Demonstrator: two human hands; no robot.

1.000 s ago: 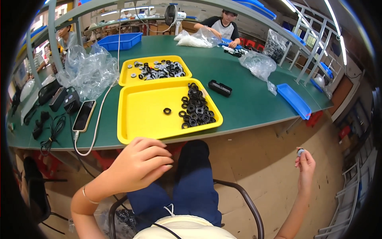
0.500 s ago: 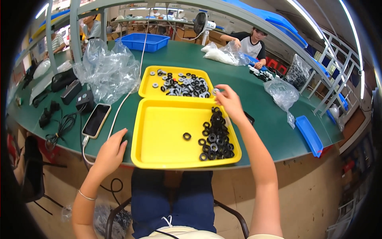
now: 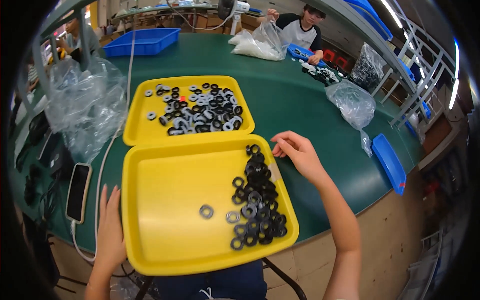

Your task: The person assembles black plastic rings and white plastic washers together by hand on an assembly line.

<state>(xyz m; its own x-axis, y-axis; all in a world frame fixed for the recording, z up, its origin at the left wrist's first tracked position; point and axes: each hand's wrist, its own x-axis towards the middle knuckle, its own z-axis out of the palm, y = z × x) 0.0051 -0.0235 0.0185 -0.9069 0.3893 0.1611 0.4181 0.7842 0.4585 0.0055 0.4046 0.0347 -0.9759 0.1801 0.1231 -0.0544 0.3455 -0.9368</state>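
A yellow tray (image 3: 165, 235) lies nearest me and overhangs the table's front edge. Black rings (image 3: 257, 190) are heaped along its right side, and a single ring (image 3: 206, 211) rests alone near the middle. Behind it a second yellow tray (image 3: 137, 127) holds mixed black and grey rings (image 3: 205, 110). My left hand (image 3: 111, 235) is at the near tray's left wall, its fingers stretched out and holding nothing. My right hand (image 3: 297, 154) hovers beside the near tray's far right corner with fingers bent together; whatever may be between their tips is hidden.
A charging phone (image 3: 79, 192), its white cable and a clear plastic bag (image 3: 85, 105) lie left. A blue bin (image 3: 142, 44) stands at the back. On the right are a knotted bag (image 3: 352, 102) and a narrow blue tray (image 3: 389, 162). Across the table a person (image 3: 305, 32) handles small parts.
The view has shifted, and the near tray now reaches past the table edge. My left hand has come to its side. The grey ring at my right fingertips no longer shows; that hand is lower.
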